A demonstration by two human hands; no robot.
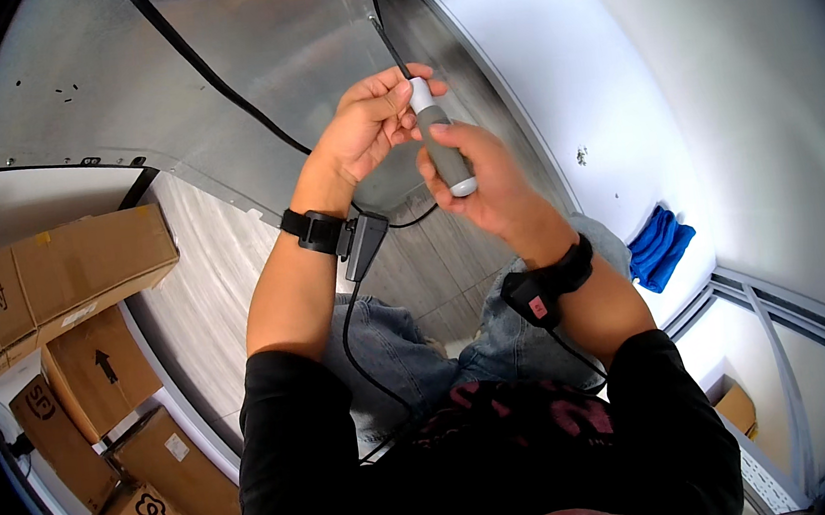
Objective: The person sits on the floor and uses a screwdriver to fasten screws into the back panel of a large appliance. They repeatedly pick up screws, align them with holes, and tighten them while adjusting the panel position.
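A screwdriver [446, 153] with a grey grip, pale ends and a long dark shaft is held in front of me, slanting away to the upper left. My right hand [492, 171] wraps around its grip, thumb lying along the top. At the pale collar where the shaft begins, the fingers of my left hand [369, 126] pinch it. The shaft's far tip reaches the right edge of a large bare metal panel [244, 89]; whether it sits in a screw cannot be made out.
A black cable [208, 76] hangs across the metal panel. To the right stands a long white panel [565, 81], with a folded blue cloth [662, 246] near my knee. Cardboard boxes [96, 261] are stacked at left. Wood-look floor [200, 240] shows between.
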